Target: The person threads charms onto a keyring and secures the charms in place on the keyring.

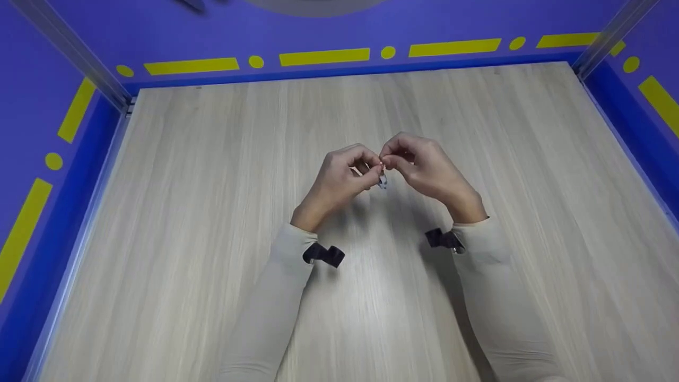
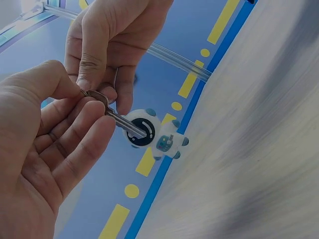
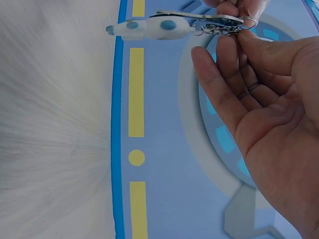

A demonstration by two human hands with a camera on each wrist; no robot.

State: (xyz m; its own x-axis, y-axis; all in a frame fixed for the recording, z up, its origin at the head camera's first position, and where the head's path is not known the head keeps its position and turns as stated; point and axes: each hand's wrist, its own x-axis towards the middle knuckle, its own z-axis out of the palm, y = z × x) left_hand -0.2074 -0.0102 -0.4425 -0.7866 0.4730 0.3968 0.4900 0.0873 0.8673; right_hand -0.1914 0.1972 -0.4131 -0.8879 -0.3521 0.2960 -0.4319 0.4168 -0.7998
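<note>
Left fingers (image 2: 85,148) and right fingers (image 3: 218,87) pinch a ringed silver key (image 2: 124,123), teal-patched white figurine (image 2: 160,141) dangling.

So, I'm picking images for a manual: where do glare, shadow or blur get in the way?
Head view: a pale sheen on the table between the forearms, soft shadows beneath them, and the dangling figure too small to make out; left wrist view: key and figure readable, but the tabletop smeared; right wrist view: tabletop washed out and streaky, figure slightly soft.

Fingers (image 2: 94,112) partly hide the key (image 2: 121,119), and the head view blurs the figurine (image 1: 383,182).
</note>
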